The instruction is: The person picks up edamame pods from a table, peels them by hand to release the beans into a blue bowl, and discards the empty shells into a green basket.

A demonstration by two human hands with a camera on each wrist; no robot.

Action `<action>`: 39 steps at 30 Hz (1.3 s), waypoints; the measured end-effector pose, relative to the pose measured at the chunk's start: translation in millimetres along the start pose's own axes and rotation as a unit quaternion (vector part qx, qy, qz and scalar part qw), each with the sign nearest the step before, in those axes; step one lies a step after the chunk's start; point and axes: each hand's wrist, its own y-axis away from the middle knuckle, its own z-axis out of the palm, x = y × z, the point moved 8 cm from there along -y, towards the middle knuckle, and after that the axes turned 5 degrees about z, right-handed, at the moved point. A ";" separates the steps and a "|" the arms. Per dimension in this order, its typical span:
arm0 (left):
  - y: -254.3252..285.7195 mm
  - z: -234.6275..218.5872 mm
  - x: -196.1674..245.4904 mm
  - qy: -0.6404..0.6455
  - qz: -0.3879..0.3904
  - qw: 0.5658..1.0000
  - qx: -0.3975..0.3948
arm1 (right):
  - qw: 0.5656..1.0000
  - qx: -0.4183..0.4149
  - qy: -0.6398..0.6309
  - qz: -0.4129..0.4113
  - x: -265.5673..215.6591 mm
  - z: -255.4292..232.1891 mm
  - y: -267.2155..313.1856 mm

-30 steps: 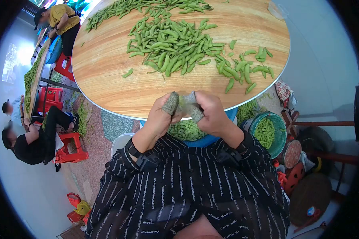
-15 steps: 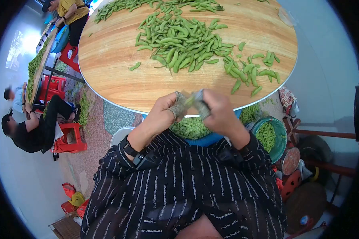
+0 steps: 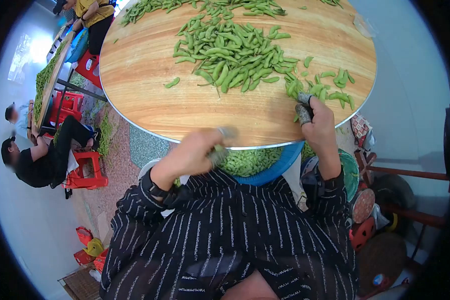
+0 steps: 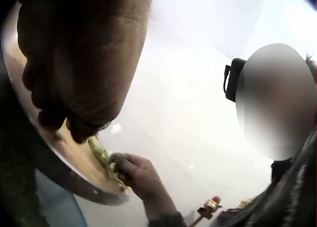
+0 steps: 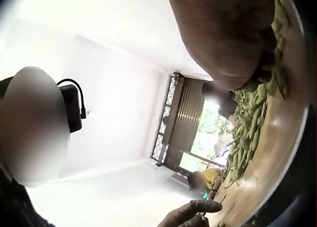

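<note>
My left hand [image 3: 197, 150], blurred by motion, hangs over the near table edge left of the blue basin [image 3: 260, 179]. Grey covers wrap its thumb and forefinger; I cannot tell whether a bit of pod is between them. My right hand [image 3: 319, 120] reaches over the table to a small scatter of green soybean pods [image 3: 341, 96]. Its covered thumb and forefinger stand apart, tips right at one pod [image 3: 296, 118] partly hidden under them. The left wrist view shows the right hand [image 4: 141, 175] beside pods [image 4: 99, 153]. Shelled green beans [image 3: 250, 161] fill the basin.
A big pod heap [image 3: 235, 55] covers the middle of the round wooden table [image 3: 150, 107]. A white bucket [image 3: 147, 170] stands low left, a green bucket [image 3: 349, 175] low right. People sit at another table [image 3: 46, 100] on the left, near red stools [image 3: 92, 170].
The hands, together over the basin before, have parted. My right hand has moved right and forward to the scattered pods; my left has drawn slightly left and down.
</note>
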 end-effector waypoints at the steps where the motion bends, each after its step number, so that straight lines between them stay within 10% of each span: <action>1: -2.5 -2.3 4.1 -0.001 0.001 1.000 0.001 | 1.000 0.001 0.000 -0.002 -0.3 0.3 -1.0; 3: -5.2 9.2 23.6 -0.009 0.035 0.990 -0.134 | 0.998 0.017 -0.068 -0.002 -0.5 -3.4 -2.0; 5: -12.2 1.8 12.8 -0.004 0.055 0.993 -0.101 | 0.997 0.022 -0.074 -0.016 -6.2 -4.3 -0.4; 9: -45.8 -59.5 -25.8 -0.147 0.023 0.976 0.159 | 0.997 0.001 -0.005 -0.080 -17.1 9.9 5.9; 12: -70.3 -73.0 -35.2 -0.147 0.002 0.967 0.208 | 0.997 -0.004 -0.012 -0.079 -25.4 18.1 8.6; 20: -87.5 -50.8 -49.3 -0.299 -0.028 0.949 0.092 | 0.981 -0.061 -0.184 -0.027 -26.4 38.4 20.5; 26: -65.6 -66.3 -40.5 -0.187 -0.086 0.971 0.121 | 0.927 -0.158 -0.336 0.054 -38.4 58.6 22.6; 31: -56.4 -44.7 -31.4 0.165 -0.036 0.977 0.131 | 0.845 -0.211 -0.480 0.109 -49.8 73.2 17.4; 36: -45.6 -38.5 -19.5 0.129 -0.037 0.986 0.103 | 0.852 -0.084 -0.497 0.141 -37.1 64.2 8.9; 39: -42.3 -34.2 -15.3 0.131 -0.016 0.985 0.107 | 0.848 -0.168 -0.484 0.137 -48.9 64.6 14.5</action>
